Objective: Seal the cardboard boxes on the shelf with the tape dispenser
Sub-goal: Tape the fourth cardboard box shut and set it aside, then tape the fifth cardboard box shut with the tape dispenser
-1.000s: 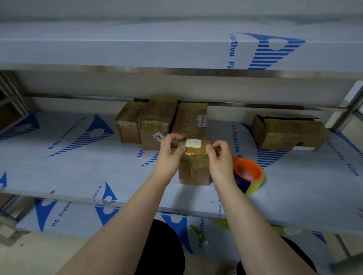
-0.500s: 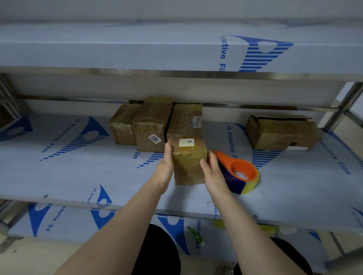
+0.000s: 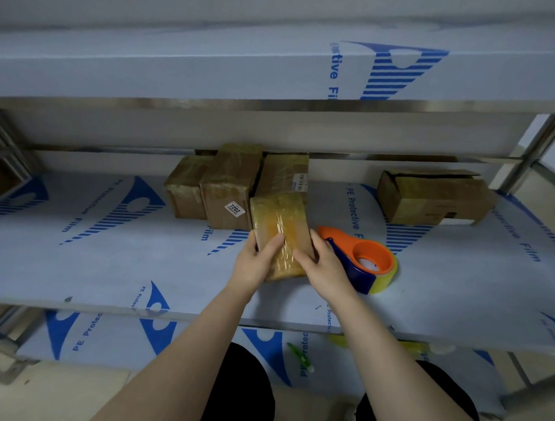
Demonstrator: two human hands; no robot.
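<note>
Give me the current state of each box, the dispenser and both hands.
taped box: wrapped in tape, held between both hands
left hand: grips the taped box's left side
right hand: grips its right side
tape dispenser: lying on the shelf, not held
three rear boxes: taped shut, side by side
far right box: top flap ajar
</note>
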